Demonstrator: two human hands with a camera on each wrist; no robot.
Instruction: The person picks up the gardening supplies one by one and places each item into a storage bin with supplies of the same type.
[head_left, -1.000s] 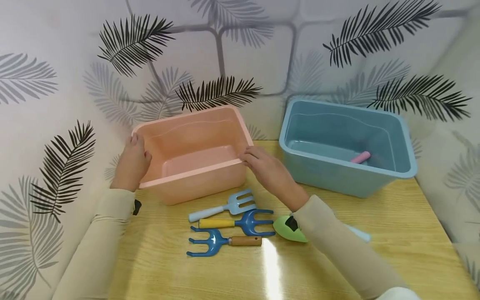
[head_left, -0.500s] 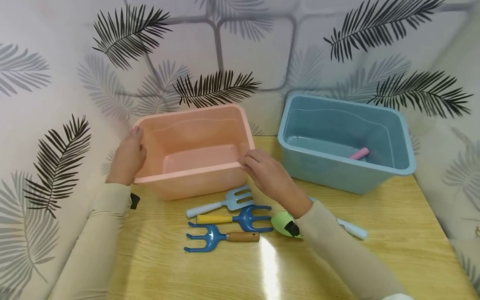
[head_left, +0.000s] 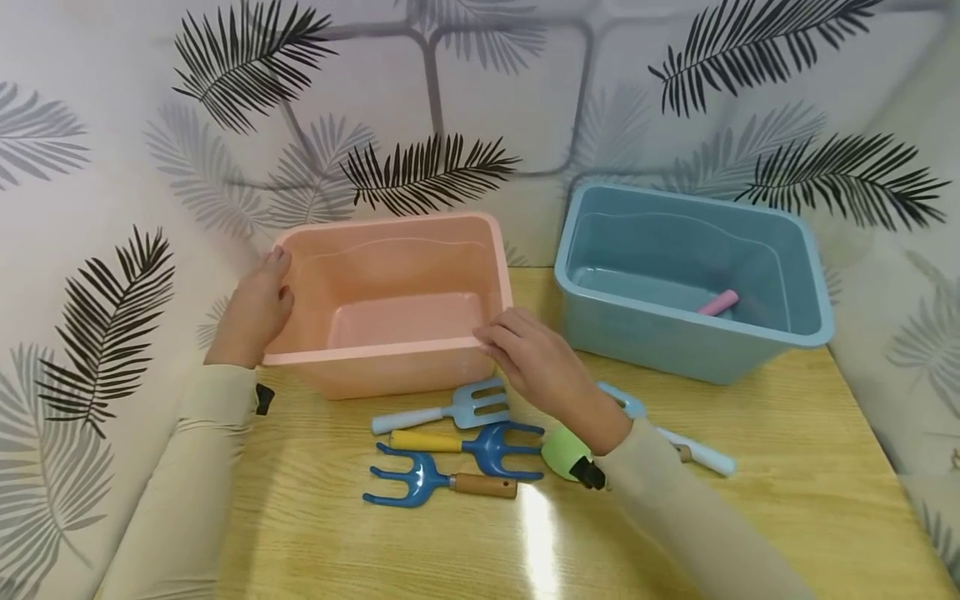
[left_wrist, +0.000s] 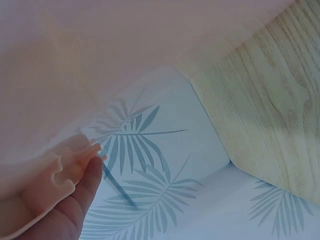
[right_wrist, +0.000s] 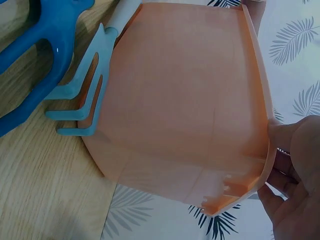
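A peach plastic bin (head_left: 397, 367) stands at the back left of the wooden table, with nothing inside. My left hand (head_left: 255, 304) grips its left rim, thumb on the inner side in the head view; in the left wrist view the thumb (left_wrist: 90, 182) lies along the underside of the rim. At the front right corner, my right hand (head_left: 536, 358) pinches the rim; the right wrist view shows its fingers (right_wrist: 280, 135) curled there. A light-blue hand fork (head_left: 476, 406) lies just in front of the bin, its tines close to the bin's wall in the right wrist view.
Two blue cultivators, one yellow-handled (head_left: 427, 442) and one brown-handled (head_left: 483, 485), lie nearer me. A green tool head (head_left: 564, 454) and a light-blue handle (head_left: 705, 454) are partly hidden by my right arm. A blue bin (head_left: 675, 333) at right holds a pink-handled item (head_left: 718, 302).
The peach bin has turned slightly, its right end coming nearer me and its front edge lying straighter across the table. Both hands have stayed on the rim.
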